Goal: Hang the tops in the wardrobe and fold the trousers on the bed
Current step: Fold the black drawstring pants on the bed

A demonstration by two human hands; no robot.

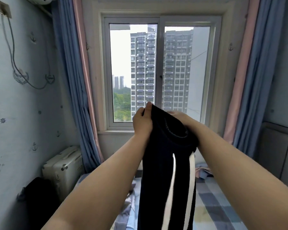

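Observation:
Dark navy trousers (160, 171) with white side stripes hang in front of me, held up by the waistband at chest height before the window. My left hand (142, 121) pinches the left end of the waistband, thumb up against the cloth. My right hand (181, 116) grips the right side of the waistband, its fingers mostly hidden behind the fabric. The legs drop straight down over the bed (223, 205), which has a blue and grey checked sheet.
A window (160, 75) with blue and pink curtains (76, 80) is straight ahead. A white suitcase (63, 170) and a dark bag (38, 191) stand at the left wall. A grey padded headboard (279, 150) lies at right. Crumpled cloth (203, 171) rests near the bed's far end.

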